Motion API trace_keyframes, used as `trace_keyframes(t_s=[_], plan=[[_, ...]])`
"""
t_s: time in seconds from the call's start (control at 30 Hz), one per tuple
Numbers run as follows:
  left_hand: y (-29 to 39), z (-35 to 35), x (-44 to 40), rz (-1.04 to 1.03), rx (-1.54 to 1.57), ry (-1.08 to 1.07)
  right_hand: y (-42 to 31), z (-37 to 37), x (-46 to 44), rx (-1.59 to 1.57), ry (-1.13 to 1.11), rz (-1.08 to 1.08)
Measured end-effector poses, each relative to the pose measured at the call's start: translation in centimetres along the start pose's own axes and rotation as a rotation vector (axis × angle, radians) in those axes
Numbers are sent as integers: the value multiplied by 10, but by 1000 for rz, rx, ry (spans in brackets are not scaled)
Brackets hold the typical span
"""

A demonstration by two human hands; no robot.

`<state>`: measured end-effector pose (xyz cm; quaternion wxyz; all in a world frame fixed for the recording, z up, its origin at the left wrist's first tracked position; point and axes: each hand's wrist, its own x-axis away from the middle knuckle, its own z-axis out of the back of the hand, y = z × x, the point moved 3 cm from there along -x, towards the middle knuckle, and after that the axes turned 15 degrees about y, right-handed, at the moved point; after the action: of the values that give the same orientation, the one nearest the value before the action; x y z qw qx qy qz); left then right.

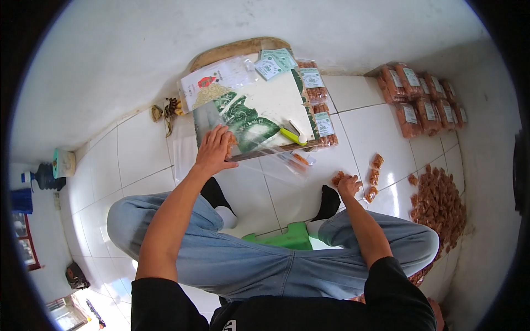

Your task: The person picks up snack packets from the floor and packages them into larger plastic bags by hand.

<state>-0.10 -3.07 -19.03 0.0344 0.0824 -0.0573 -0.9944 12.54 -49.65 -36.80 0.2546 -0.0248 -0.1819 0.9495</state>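
Note:
My left hand (214, 150) is at the front left of a low table, its fingers curled around a small orange-brown snack packet (232, 144). Clear plastic bag film (270, 157) stretches from beside this hand along the table's front edge, with another packet (300, 159) showing beneath it. Down on the tiles, my right hand (349, 187) has its fingertips closed on a small snack packet (337, 178). Just right of it, several packets (375, 177) lie in a line. A yellow-green cutter-like tool (292, 136) rests on the tabletop (276, 102).
Printed labels (274, 62) and a plastic sheet (212, 80) lie on the table. Filled labelled bags (323, 122) stand beside it, and more bags (425, 113) are stacked along the wall. Loose packets form a pile (439, 204) at right. A green stool (284, 238) is beneath me.

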Motion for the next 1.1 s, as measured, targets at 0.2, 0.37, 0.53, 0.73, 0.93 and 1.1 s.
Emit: trace_keyframes(t_s=[0.2,0.37,0.53,0.73,0.93,1.1], plan=[[0,0,0,-4,-11,-4,-18,-1,15,278,-28,121],[0,-1,1,-11,-13,7,-26,3,20,184,-103,368],[-2,-3,2,-31,-5,38,-18,2,17,-24,-12,619],[0,-1,0,-18,-32,13,-31,24,23,-43,-125,459],[0,-1,1,-10,-28,-5,-21,11,15,-78,-105,527],[-1,-2,1,-10,-28,-6,-19,9,15,-51,-37,663]])
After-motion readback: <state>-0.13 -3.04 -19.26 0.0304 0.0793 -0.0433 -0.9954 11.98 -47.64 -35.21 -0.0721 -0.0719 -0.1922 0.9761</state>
